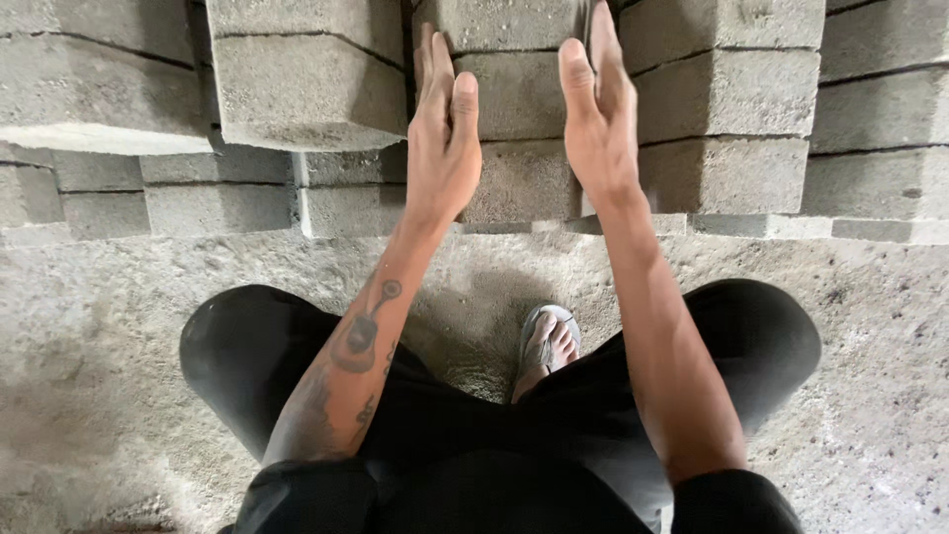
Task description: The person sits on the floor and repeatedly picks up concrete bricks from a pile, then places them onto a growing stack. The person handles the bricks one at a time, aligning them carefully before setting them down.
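- The left hand (442,148) and the right hand (598,114) are held flat and open-fingered against the two sides of a grey concrete block (514,94); nothing is lifted clear.
- The block is seen in the middle of a stack of blocks (727,94), with others touching it on each side and below.
- A slip is judged possible, since the rough block is pressed only by the palms.
- A foot in a sandal (547,346) is placed on the concrete floor (99,346) directly below, so a dropped block could strike the toes.
- Fingers could be pinched against neighbouring blocks.
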